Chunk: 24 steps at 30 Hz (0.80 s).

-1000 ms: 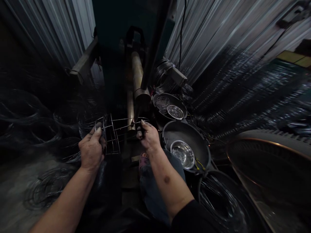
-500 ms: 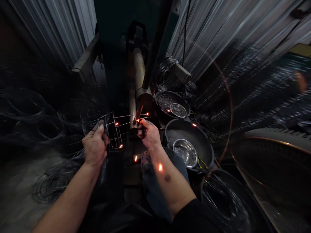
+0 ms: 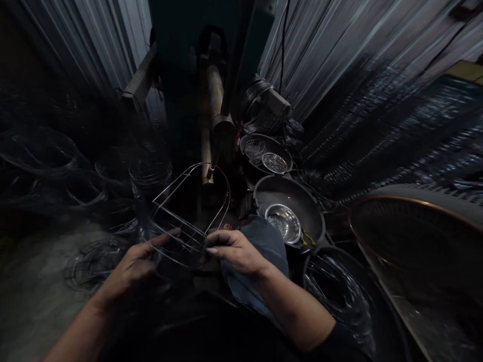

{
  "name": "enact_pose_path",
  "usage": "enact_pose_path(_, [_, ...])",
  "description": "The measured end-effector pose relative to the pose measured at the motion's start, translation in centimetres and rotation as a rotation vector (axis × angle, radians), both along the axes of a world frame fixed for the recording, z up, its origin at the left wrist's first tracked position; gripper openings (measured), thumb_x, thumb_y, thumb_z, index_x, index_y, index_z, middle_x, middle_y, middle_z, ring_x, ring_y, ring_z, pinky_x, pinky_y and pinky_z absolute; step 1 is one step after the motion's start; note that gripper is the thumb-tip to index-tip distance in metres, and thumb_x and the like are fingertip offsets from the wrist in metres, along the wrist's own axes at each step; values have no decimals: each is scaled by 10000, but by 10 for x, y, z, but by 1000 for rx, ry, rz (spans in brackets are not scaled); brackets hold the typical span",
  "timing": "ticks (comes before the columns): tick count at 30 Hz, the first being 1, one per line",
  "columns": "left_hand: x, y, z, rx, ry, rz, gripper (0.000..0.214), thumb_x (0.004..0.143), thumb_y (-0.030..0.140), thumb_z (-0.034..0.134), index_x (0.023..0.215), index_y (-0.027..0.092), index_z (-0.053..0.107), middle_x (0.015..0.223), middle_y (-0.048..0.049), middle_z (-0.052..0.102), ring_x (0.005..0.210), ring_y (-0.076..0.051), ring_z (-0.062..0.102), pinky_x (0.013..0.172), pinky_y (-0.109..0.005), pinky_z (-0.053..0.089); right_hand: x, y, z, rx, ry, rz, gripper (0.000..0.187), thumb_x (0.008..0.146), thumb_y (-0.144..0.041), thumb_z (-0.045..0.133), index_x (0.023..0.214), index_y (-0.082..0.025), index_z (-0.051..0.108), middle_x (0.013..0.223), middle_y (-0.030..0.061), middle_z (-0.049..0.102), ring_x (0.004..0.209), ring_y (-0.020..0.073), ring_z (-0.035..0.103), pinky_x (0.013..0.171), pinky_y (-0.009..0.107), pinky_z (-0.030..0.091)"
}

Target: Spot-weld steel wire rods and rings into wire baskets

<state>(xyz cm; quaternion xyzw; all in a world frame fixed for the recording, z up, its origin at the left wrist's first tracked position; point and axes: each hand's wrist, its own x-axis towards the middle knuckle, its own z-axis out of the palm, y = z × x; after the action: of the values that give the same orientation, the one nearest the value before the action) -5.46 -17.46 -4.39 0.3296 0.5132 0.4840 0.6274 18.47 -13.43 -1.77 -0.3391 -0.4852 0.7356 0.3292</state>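
Note:
Both of my hands hold a bare wire frame, a ring with a tall looped handle and several cross wires. My left hand grips the ring's left rim with fingers curled around it. My right hand pinches the right side of the ring, over my knee in blue cloth. The handle's top arcs just below the tip of the spot welder arm, and I cannot tell whether they touch.
A dark pan with a shiny steel bowl sits right of the welder. A second pan lies behind it. Wire coils are heaped on the left, another coil at lower right, and a large round rim at right.
The sparks have stopped. Both hands have drawn the wire frame back from the welder tip toward my lap and turned it, so the looped handle now stands up.

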Motion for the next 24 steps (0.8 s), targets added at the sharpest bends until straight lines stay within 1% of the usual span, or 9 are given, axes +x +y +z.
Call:
enact_pose_path(3, [-7,-14,-3,-30,-27,-260,621,494,253,830,1101,185,720,1053,-165,681,1010,-352,642,895,-455,520,7,0,11,15,-4,-37,241,694,-368,771,823,-169,724,748,20,671,689,145,605,697,276,478])
enact_pose_path(5, [-5,-18,-5,-9,29,-202,605,497,272,831,1087,191,729,1092,-172,678,1072,-366,619,925,-459,502,7,1,10,84,-49,-68,222,716,-357,750,849,-180,733,762,20,684,696,155,615,702,285,484])
enact_pose_path(8, [5,-22,-9,78,227,-83,616,459,255,858,1063,232,739,1129,-137,682,1126,-372,592,1007,-509,429,5,-4,8,355,-239,-91,159,784,-309,678,886,-208,747,794,26,706,747,188,638,737,309,491])
enact_pose_path(12, [19,-26,-15,168,240,-102,518,573,320,824,1073,219,731,1103,-121,698,1076,-339,625,1030,-527,405,-1,-28,15,561,-417,-19,209,857,-268,589,994,-227,743,842,46,719,755,208,654,729,315,499])
enact_pose_path(14, [21,-27,-17,173,168,-117,524,661,387,773,1144,197,696,1113,-130,694,1057,-322,638,1007,-517,432,-4,-36,19,475,-406,-101,219,822,-316,625,970,-210,747,858,66,721,790,229,661,718,318,512])
enact_pose_path(17, [20,-29,-21,290,237,-186,596,733,514,695,1232,193,639,1187,-140,663,1109,-305,612,987,-460,450,-3,-27,17,159,-361,-324,304,655,-412,753,855,-182,752,771,92,710,722,244,658,626,323,525])
enact_pose_path(20, [22,-32,-30,632,680,-476,739,613,638,727,1210,209,646,1120,-143,684,1094,-333,595,992,-481,410,1,2,7,-187,-274,-363,385,518,-405,827,822,-186,738,652,86,671,524,218,608,468,323,496])
enact_pose_path(22, [27,-33,-39,769,1008,-694,623,695,590,682,1199,225,642,937,-105,715,967,-307,628,982,-518,375,5,23,-4,-328,-253,-329,364,431,-333,853,743,-196,726,644,107,664,535,241,628,480,349,522])
enact_pose_path(24, [33,-34,-46,837,1236,-795,487,767,488,649,1188,243,637,948,-66,706,923,-269,622,920,-483,388,12,39,-15,-363,-296,-247,322,403,-300,861,670,-207,707,664,135,666,527,251,630,496,378,538])
